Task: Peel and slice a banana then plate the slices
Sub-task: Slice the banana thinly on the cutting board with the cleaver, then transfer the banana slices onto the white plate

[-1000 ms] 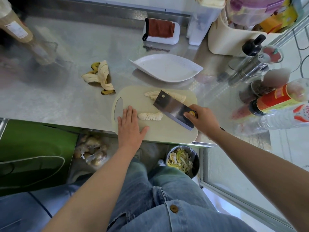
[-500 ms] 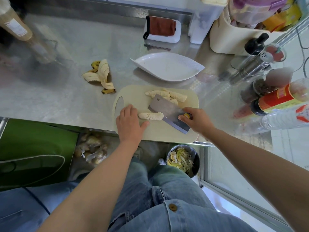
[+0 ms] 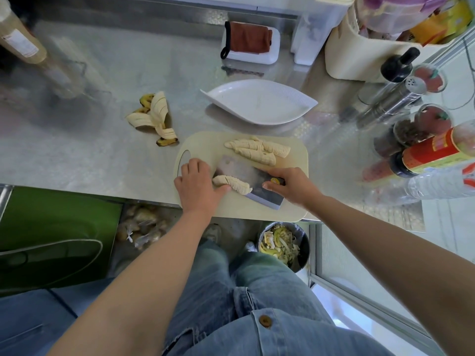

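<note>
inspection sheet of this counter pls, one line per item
surface: stainless steel counter, beige plastic cutting board at its near edge
job's things: sliced banana lengths at board's far side; near sliced banana piece across steel cleaver blade; white leaf-shaped plate bare; banana peel left
clutter: spice jars and bottles right; brown cloth behind plate
hands: left hand holds near piece's end; right hand grips cleaver handle
cables: nothing seen on counter
surroundings: metal scrap bin below

Left hand (image 3: 196, 185) steadies sliced banana (image 3: 232, 184); right hand (image 3: 289, 185) grips cleaver (image 3: 246, 179)
</note>
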`<state>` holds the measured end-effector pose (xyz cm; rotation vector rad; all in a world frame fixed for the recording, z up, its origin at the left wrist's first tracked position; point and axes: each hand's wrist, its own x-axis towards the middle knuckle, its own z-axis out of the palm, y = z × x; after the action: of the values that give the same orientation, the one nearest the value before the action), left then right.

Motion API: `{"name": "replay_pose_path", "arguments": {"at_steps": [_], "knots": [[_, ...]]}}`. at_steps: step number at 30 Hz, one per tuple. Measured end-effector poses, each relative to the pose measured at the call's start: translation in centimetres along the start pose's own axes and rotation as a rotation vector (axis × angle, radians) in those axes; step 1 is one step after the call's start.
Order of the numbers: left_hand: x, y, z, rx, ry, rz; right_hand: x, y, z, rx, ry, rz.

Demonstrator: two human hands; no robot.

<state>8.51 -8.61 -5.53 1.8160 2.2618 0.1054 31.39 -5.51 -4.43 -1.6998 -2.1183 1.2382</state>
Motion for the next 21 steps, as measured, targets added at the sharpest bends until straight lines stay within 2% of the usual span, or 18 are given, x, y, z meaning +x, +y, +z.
{"name": "replay_pose_path", "arguments": {"at_steps": [11, 21], "knots": [[0.4, -0.8, -0.8, -0.082, -0.009, 0.045, 0.0, -0.5, -1.2, 0.002, -0.086, -0.055], [0.1, -0.4, -1.8, -0.102, 0.13, 0.086, -0.5, -0.3, -3.7, 0.193, 0.034, 0.055]]}}
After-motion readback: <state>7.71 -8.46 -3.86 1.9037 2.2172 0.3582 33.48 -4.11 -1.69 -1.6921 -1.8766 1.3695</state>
